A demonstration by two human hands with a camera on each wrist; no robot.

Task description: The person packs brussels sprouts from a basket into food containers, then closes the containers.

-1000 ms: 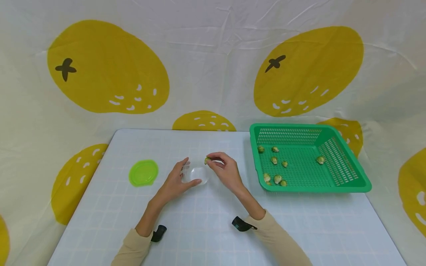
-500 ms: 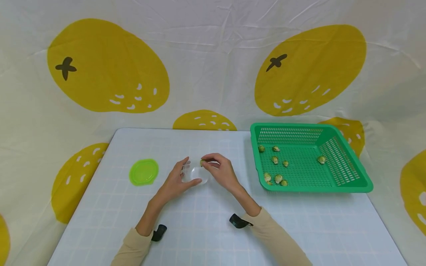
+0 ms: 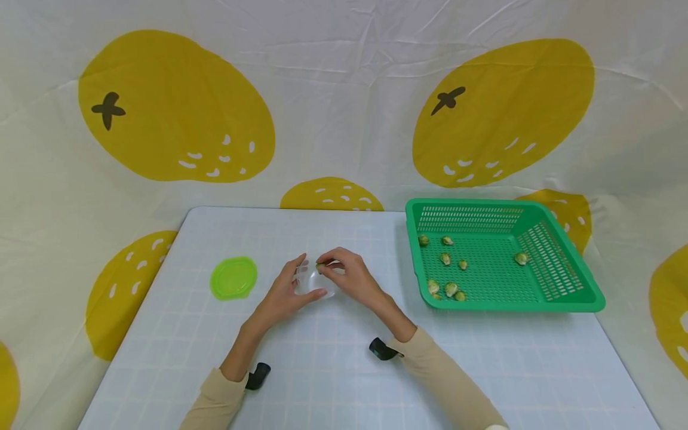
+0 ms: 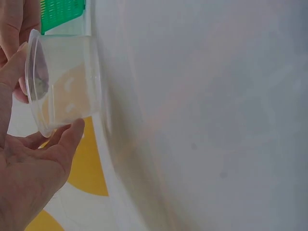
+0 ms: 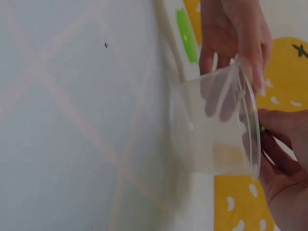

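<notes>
My left hand (image 3: 286, 291) grips a clear plastic tub (image 4: 72, 77) by its side, thumb on the near side and fingers round the far side. The tub stands upright on the table. Over its mouth, my right hand (image 3: 352, 276) pinches a small Brussels sprout (image 3: 321, 268) between thumb and fingertips. In the right wrist view only a bit of green shows between those fingers (image 5: 276, 130), right at the tub's rim. No sprout shows on the tub's floor through its clear wall (image 5: 211, 134).
At the right stands a green plastic basket (image 3: 570, 298) with several Brussels sprouts (image 3: 450, 289) in it, mostly toward its left side. A bright green lid (image 3: 233, 278) lies left of the left hand. The table (image 3: 322, 382) has a pale checked cover, with a fruit-print cloth (image 3: 344, 119) behind.
My right hand has moved left with the Brussels sprout, from beside the tub's right edge to over its mouth. The left hand keeps its grip on the tub in the same place.
</notes>
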